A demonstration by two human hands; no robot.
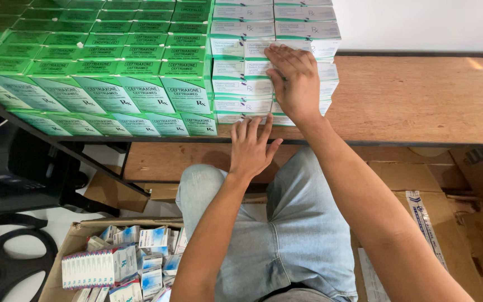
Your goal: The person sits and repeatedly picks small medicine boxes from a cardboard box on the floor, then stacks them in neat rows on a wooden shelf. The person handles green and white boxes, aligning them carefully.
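Bright, even daylight fills the sharp head view, leaving a pale glare patch on the wooden counter at upper right, soft shadow beneath its front edge, and wide-angle bending of the green boxes at left.

green boxes: stacked left on wooden table | cardboard carton: floor, holding small boxes | black chair: left

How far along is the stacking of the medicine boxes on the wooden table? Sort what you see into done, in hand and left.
Done: green medicine boxes fill the table's left part in rows. In hand: the right hand lies flat on the white-and-green box stack, while the left hand touches its base at the table edge. Left: loose boxes lie in the cardboard carton on the floor.
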